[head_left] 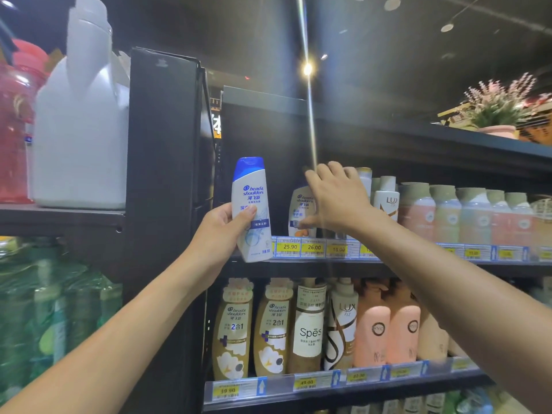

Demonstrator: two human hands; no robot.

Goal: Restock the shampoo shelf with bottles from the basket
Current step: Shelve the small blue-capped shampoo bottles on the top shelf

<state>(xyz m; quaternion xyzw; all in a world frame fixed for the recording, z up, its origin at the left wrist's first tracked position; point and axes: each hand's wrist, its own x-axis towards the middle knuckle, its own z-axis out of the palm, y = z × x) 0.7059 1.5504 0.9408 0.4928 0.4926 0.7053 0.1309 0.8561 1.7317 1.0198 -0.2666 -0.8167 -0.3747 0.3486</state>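
My left hand (222,227) grips a white shampoo bottle with a blue cap (252,204), upright, in front of the left end of the upper shampoo shelf (328,265). My right hand (334,198) reaches into that shelf with spread fingers, its fingertips over the tops of small bottles. A cream shampoo bottle (300,213) stands on the shelf just left of and partly behind this hand; whether the thumb touches it I cannot tell. The basket is out of view.
A white Lux bottle (386,201) and several pastel bottles (448,213) fill the shelf to the right. The shelf below holds tall pump bottles (309,327). A black upright panel (164,174) bounds the left; beyond it stand large jugs (80,130). A potted plant (498,112) sits on top.
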